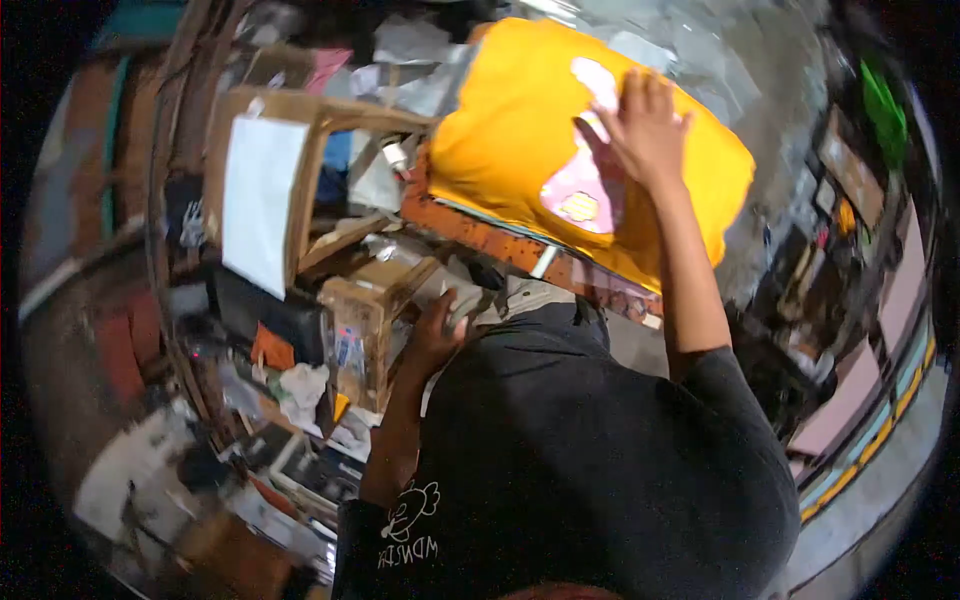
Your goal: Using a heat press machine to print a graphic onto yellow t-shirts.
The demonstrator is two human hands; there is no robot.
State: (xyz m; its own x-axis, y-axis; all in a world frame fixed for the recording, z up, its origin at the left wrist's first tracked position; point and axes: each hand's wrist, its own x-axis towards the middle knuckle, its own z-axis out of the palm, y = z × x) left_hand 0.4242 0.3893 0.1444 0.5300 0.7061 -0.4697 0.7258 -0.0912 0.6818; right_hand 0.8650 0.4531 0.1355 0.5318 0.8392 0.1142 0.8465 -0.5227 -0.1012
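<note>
Cloth (500,110), bright yellow, spread out in the upper middle, straight ahead of the body, with rounded corners and a few soft folds along the near side. Print (585,185) in pink and white near the middle of the cloth, partly in shadow. Just below the near edge, a rust-orange ledge (470,240), speckled and worn, with a short white bar (544,262) beside it.

Right hand (655,130) over the cloth, close to the right of the print: palm down, open, fingers a little spread and stretched toward the far edge, thumb out toward the print. Seemingly resting on the cloth, though hard to tell how firmly. Bare forearm across the near right part.

Left hand (437,330) low, near the waist, well apart from the cloth and near a crate (358,340). Fingers partly curled; whether gripping or slack, cannot tell. Dark shirt (580,470) on the body, with a white line drawing low on the left.

To the left, a wooden frame (309,185) with a white sheet (262,200) on one face; lower down, a black box (268,310), an orange rag (272,347) and crumpled paper (303,390). To the right, a grey surface (770,60), blurred clutter (800,280), pale pink panels (842,402) and something bright green (883,115), too blurred to name.
</note>
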